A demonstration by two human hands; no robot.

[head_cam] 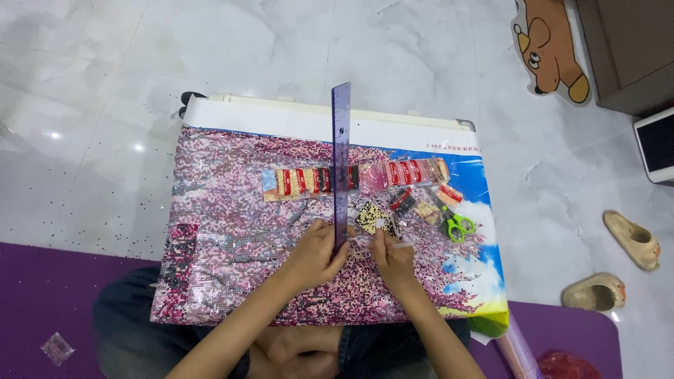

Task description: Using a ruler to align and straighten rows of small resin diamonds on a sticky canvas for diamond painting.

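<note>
The left hand (314,254) pinches the near end of a thin, stiff, light purple ruler (341,163) lying toward twelve o'clock across the bead canvas (225,231), best held flat by its edges, while the right hand (393,258) grips a slim pen tool (399,243).

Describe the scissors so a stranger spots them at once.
Start at the big pink bead picture on the person's lap. Near its right side, below the row of small red packets, lie the scissors. Their bright green handles set them apart.
</note>
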